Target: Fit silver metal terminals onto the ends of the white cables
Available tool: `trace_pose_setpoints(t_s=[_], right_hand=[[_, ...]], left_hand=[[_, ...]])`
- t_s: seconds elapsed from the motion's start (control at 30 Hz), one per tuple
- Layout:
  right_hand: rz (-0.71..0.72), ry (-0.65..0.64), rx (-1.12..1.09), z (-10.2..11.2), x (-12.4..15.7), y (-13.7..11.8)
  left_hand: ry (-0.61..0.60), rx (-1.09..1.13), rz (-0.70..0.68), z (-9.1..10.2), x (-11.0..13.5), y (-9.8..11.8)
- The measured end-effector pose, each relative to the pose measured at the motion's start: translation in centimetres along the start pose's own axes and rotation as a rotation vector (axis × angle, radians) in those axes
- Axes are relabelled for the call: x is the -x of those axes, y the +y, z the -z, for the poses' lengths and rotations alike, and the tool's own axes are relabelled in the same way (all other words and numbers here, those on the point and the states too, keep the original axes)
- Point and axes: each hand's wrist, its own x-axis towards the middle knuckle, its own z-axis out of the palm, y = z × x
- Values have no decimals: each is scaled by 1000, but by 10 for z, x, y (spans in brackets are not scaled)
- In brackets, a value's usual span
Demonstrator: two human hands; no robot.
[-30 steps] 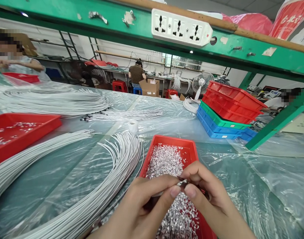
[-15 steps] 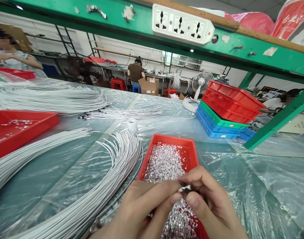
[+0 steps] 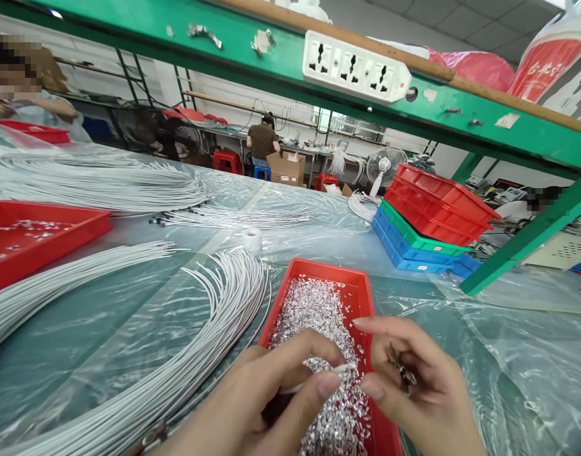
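My left hand [image 3: 266, 399] pinches the end of a thin white wire [image 3: 340, 367] between thumb and forefinger, over a red tray [image 3: 361, 297] heaped with small silver metal pieces [image 3: 319, 316]. My right hand [image 3: 414, 386] sits just right of the wire tip, fingers curled, with a few small metal pieces [image 3: 402, 370] resting against its fingers. The two hands are a little apart. A fanned bundle of white wires [image 3: 223, 304] lies on the plastic-covered table just left of the tray.
Another red tray [image 3: 47, 237] stands at the left, more white wire bundles [image 3: 104, 187] behind it. A tape roll [image 3: 252, 239] sits mid-table. Stacked red, green and blue trays [image 3: 427, 221] stand at the back right. A green shelf beam with a power strip [image 3: 357, 60] runs overhead. Other people work beyond.
My hands were pressed together at the wire tip; now they have drawn apart, the right hand moving right with small pieces in it. The view has shifted slightly.
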Motion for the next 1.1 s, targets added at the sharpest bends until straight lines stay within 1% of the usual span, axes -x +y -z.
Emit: trace_pose_setpoints(t_s=[0.07,0.13,0.2,0.27,0.4,0.5,0.6,0.8,0.97,1.1], right_hand=[[51,9,154,2,3,-4],[108,-29,227,4,3,-6],[170,-73,243,5,1,-6],[205,-88,261,6,-1,-5],[205,-121,302,9,-1,-2],[204,-147,316,10,0,-2],[169,-165,324,11,-1,-2],[77,-216,255,10,-2,-5],[-53,-244,123,10,-3,-4],[-211,-315,48,13,0,1]], left_hand=[[-67,66,82,1,-2,1],[-82,59,117,1,-3,1],[-89,28,103,1,-3,1],[-105,2,68,2,-4,0],[-149,-63,2,5,-6,-7],[-155,-162,-15,6,-6,-12],[-151,-232,-55,6,-6,-15],[-181,-255,-108,3,-8,-20],[-112,-253,-198,1,-9,-23],[-141,-287,-251,5,-7,-20]])
